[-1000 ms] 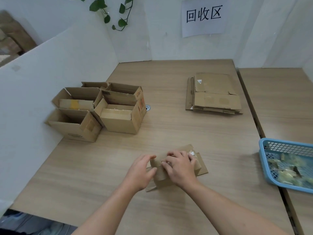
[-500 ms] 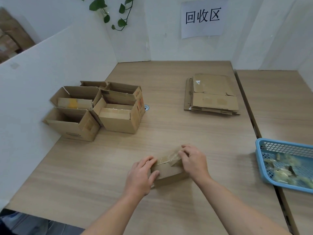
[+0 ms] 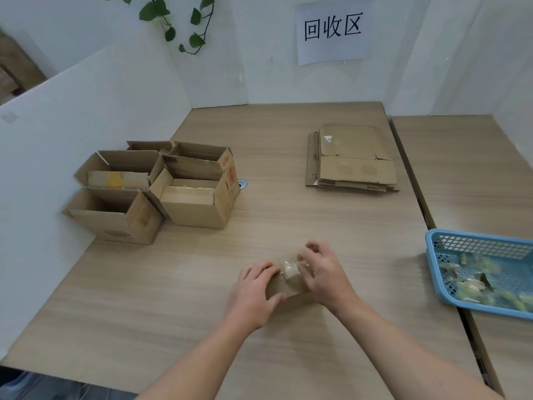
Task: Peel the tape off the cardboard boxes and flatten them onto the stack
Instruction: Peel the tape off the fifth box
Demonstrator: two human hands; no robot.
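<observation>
A small cardboard box (image 3: 281,287) lies low on the wooden table (image 3: 288,226) near its front edge. My left hand (image 3: 253,294) grips the box's left end, fingers on top and thumb along the front side. My right hand (image 3: 324,274) is at the right end, its blurred fingers curled, and pinches a crumpled strip of clear tape (image 3: 290,271) that stands up from the box top. The stack of flattened boxes (image 3: 353,166) lies at the back right of the table.
Several open cardboard boxes (image 3: 199,197) stand together at the left against a white partition (image 3: 86,125). A blue plastic basket (image 3: 432,255) with tape scraps sits at the right on the adjoining table. A paper sign hangs on the back wall.
My right hand has come off the box top and pulled the tape strip up; the tape is now bunched at its fingertips. The left hand still holds the box's left end.
</observation>
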